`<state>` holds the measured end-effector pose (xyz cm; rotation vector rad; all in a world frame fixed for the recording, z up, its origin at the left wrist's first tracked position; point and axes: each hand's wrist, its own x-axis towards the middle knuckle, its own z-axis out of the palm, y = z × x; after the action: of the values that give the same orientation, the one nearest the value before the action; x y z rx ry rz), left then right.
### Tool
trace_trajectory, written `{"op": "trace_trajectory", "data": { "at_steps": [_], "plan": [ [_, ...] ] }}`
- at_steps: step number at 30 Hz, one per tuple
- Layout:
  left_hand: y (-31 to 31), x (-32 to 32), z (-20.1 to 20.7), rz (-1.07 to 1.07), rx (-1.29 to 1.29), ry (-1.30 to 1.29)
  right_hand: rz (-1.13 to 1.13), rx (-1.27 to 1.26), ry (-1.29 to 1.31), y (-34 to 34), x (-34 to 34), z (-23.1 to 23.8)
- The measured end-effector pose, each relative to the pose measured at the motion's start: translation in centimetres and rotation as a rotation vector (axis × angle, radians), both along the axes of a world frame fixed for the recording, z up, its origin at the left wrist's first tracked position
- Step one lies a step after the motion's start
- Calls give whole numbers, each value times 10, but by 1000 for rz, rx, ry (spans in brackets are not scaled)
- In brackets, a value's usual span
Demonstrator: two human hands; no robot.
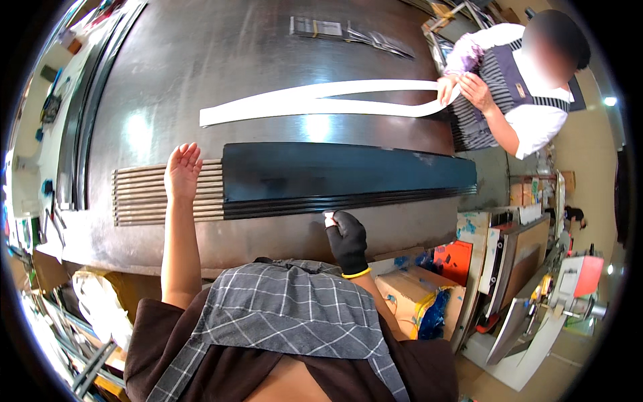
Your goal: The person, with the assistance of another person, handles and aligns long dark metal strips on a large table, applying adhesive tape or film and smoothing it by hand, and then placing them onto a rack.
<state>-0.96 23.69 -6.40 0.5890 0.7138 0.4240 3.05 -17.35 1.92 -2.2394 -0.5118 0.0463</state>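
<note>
My bare left hand (183, 173) is palm up with its fingers apart, over the left ends of a row of long thin brownish rods (144, 196). It holds nothing; whether it touches the rods I cannot tell. A long dark blue-black sheet (335, 173) covers the rods further right, and dark strips run along its near edge. My right hand (348, 241), in a black glove with a yellow cuff, is closed just in front of that edge. A small white piece (329, 218) shows at its fingertips, too small to name.
Across the dark metal-topped table (221, 60), a co-worker (509, 87) holds a long white strip (288, 104) folded into a loop. Flat packets (328, 28) lie at the far side. Long black bars (100, 100) line the left. A cardboard box (415, 288) and leaning boards (516, 268) stand right.
</note>
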Motion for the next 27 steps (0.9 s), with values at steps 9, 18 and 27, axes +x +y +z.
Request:
{"op": "trace_trajectory", "data": {
  "at_steps": [9, 18, 27],
  "plan": [
    [-30, 9, 13, -87, 42, 26, 9, -11, -2, 0, 1, 0],
    [-89, 16, 36, -309, 5, 25, 21, -22, -37, 0, 3, 1],
    [-115, 58, 38, -395, -118, -23, 33, 2, -9, 0, 4, 6]
  ]
}}
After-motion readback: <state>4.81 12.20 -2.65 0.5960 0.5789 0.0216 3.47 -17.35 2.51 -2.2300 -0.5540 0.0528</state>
